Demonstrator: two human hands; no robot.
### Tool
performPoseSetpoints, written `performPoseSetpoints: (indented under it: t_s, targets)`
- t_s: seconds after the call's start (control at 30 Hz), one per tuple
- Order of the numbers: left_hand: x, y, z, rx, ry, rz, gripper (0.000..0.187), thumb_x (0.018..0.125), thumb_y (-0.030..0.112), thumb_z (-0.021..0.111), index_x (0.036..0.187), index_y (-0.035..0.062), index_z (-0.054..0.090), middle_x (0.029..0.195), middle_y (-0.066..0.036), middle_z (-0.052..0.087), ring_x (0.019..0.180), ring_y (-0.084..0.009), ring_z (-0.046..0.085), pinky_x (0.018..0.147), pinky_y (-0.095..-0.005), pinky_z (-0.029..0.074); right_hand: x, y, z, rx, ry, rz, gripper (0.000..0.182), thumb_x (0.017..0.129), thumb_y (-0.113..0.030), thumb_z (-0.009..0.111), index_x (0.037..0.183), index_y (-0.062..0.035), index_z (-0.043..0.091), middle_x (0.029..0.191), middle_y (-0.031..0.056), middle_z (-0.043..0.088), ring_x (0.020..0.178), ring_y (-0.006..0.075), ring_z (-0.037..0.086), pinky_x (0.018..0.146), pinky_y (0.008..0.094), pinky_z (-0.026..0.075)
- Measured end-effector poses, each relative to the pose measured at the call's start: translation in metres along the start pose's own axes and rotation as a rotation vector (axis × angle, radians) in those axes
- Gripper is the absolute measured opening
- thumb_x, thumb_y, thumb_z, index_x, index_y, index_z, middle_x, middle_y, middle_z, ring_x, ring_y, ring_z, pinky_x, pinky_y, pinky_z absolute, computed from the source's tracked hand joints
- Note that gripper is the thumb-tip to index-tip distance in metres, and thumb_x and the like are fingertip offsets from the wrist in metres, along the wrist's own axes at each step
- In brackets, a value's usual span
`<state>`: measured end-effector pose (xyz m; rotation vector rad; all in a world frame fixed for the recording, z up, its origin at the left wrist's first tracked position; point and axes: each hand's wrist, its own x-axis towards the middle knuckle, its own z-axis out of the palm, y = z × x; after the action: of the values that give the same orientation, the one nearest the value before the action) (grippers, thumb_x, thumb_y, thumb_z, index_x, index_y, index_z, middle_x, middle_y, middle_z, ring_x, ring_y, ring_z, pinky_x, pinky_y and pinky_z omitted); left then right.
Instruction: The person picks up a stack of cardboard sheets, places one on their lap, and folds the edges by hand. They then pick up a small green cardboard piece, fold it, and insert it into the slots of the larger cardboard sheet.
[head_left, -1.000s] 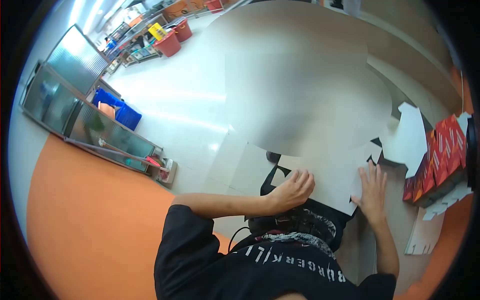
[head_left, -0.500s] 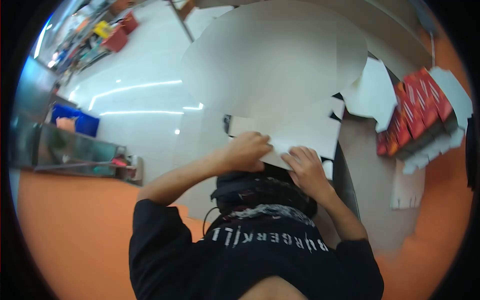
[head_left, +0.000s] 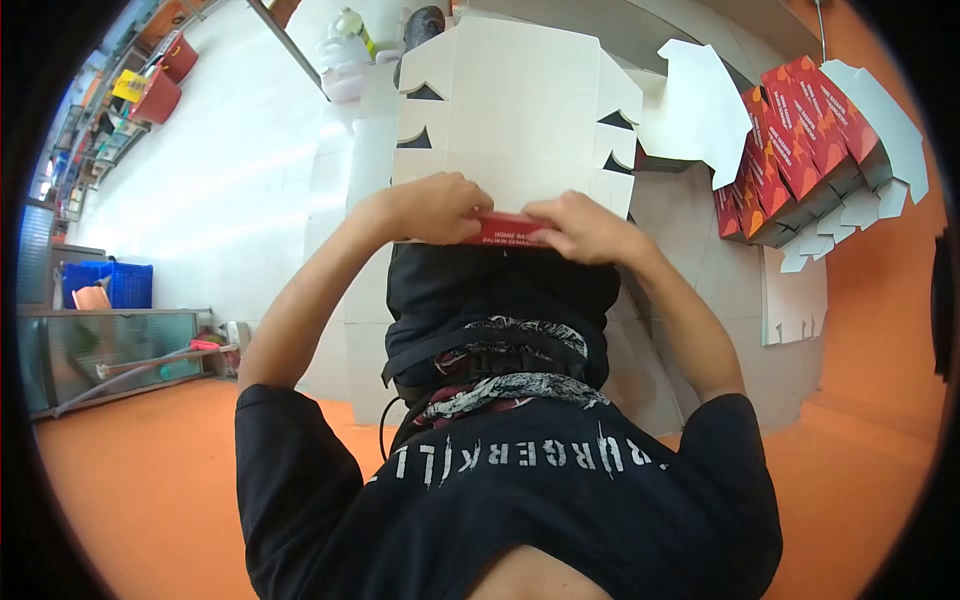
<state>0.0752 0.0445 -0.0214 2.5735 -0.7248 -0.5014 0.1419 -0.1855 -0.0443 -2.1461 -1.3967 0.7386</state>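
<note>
A flat, die-cut cardboard box blank lies in front of me over my lap, its plain whitish inside facing up, with notches along both sides. Its near edge is bent up into a narrow red printed flap. My left hand grips the left end of that flap, fingers curled around it. At the other end my right hand pinches the flap between thumb and fingers. The underside of the blank is hidden.
Folded red printed boxes with white flaps stand in a row at the right. A whitish cardboard piece sits beside them, another below. Plastic bottles stand at upper left. A blue crate is far left.
The blank's near edge has turned up, so its red printed side now shows between my hands. Both hands have closed on this flap, and the camera view has shifted.
</note>
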Motion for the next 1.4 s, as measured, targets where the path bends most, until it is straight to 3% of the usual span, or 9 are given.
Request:
performPoseSetpoints:
  t_s: [0.13, 0.23, 0.27, 0.43, 0.6, 0.7, 0.8, 0.9, 1.4]
  targets:
    - [0.007, 0.0, -0.002, -0.083, 0.003, -0.171, 0.033, 0.077, 0.009, 0.056, 0.109, 0.0021, 0.062, 0.089, -0.02, 0.066, 0.078, -0.037, 0.064, 0.078, -0.0437, 0.052, 0.03, 0.026, -0.019, 0.171, -0.18, -0.037, 0.033, 0.084, -0.019, 0.067, 0.11, 0.0007, 0.059, 0.091, 0.0168, 0.067, 0.084, 0.0246, 0.064, 0.078, 0.0346, 0.049]
    - [-0.007, 0.026, 0.008, 0.139, 0.256, -0.162, 0.03, 0.076, 0.007, 0.058, 0.105, 0.0019, 0.063, 0.103, -0.019, 0.063, 0.089, -0.0336, 0.064, 0.082, -0.0415, 0.051, 0.037, 0.033, -0.019, 0.218, -0.219, -0.02, 0.037, 0.083, -0.023, 0.07, 0.111, -0.001, 0.058, 0.087, 0.0125, 0.067, 0.082, 0.0191, 0.062, 0.075, 0.0324, 0.049]
    - [-0.009, 0.025, 0.019, 0.37, 0.436, -0.01, 0.028, 0.076, 0.008, 0.061, 0.103, 0.0018, 0.063, 0.112, -0.015, 0.058, 0.103, -0.0304, 0.06, 0.09, -0.0426, 0.048, 0.037, 0.036, -0.017, 0.22, -0.206, -0.029, 0.038, 0.082, -0.024, 0.071, 0.111, -0.0016, 0.058, 0.086, 0.0112, 0.067, 0.08, 0.0175, 0.061, 0.073, 0.0318, 0.048]
    - [-0.015, 0.03, 0.069, 0.706, 0.504, 0.101, 0.029, 0.078, 0.015, 0.062, 0.102, -0.0014, 0.062, 0.125, -0.019, 0.052, 0.121, -0.0346, 0.047, 0.102, -0.05, 0.037, 0.039, 0.035, -0.027, 0.136, -0.257, -0.001, 0.031, 0.082, -0.027, 0.071, 0.099, -0.004, 0.061, 0.074, 0.0088, 0.06, 0.069, 0.014, 0.052, 0.063, 0.0327, 0.043]
    - [-0.012, 0.01, 0.087, 0.701, 0.654, 0.159, 0.041, 0.077, 0.017, 0.058, 0.112, -0.0036, 0.062, 0.125, -0.021, 0.052, 0.125, -0.0395, 0.046, 0.108, -0.0547, 0.036, 0.03, 0.037, -0.018, 0.173, -0.01, -0.048, 0.031, 0.076, -0.021, 0.074, 0.098, -0.0018, 0.063, 0.075, 0.0115, 0.066, 0.07, 0.0156, 0.059, 0.065, 0.0331, 0.048]
    - [-0.011, 0.004, 0.086, 0.75, 0.707, 0.219, 0.041, 0.078, 0.019, 0.06, 0.112, -0.005, 0.061, 0.123, -0.021, 0.054, 0.12, -0.0395, 0.051, 0.104, -0.054, 0.04, 0.004, 0.005, 0.005, 0.129, 0.374, 0.025, 0.043, 0.08, -0.023, 0.073, 0.115, -0.0048, 0.055, 0.081, 0.0203, 0.065, 0.073, 0.0379, 0.063, 0.07, 0.0424, 0.05]
    - [-0.006, -0.001, 0.086, 0.681, 0.794, 0.265, 0.046, 0.081, 0.022, 0.062, 0.116, -0.0064, 0.058, 0.122, -0.022, 0.056, 0.118, -0.0371, 0.054, 0.102, -0.0529, 0.042, -0.019, -0.011, 0.032, -0.374, 0.555, 0.02, 0.04, 0.08, -0.018, 0.069, 0.116, -0.0052, 0.057, 0.113, 0.0152, 0.056, 0.112, 0.0325, 0.052, 0.097, 0.0454, 0.038]
    - [-0.002, -0.004, 0.082, 0.679, 0.791, 0.26, 0.048, 0.083, 0.025, 0.062, 0.118, -0.0075, 0.056, 0.121, -0.023, 0.057, 0.116, -0.0367, 0.055, 0.1, -0.0517, 0.044, -0.036, -0.015, 0.041, -0.497, 0.786, -0.187, 0.04, 0.078, -0.014, 0.07, 0.115, -0.0039, 0.059, 0.114, 0.015, 0.056, 0.111, 0.0318, 0.053, 0.098, 0.048, 0.038]
    - [-0.011, 0.018, 0.067, 0.69, 0.675, 0.116, 0.045, 0.087, 0.021, 0.052, 0.121, -0.0075, 0.053, 0.126, -0.022, 0.057, 0.122, -0.0338, 0.053, 0.106, -0.0489, 0.037, -0.029, 0.015, 0.037, -0.703, 0.686, -0.365, 0.028, 0.073, -0.001, 0.062, 0.1, 0.0059, 0.064, 0.097, 0.0182, 0.065, 0.092, 0.0316, 0.064, 0.081, 0.0417, 0.052]
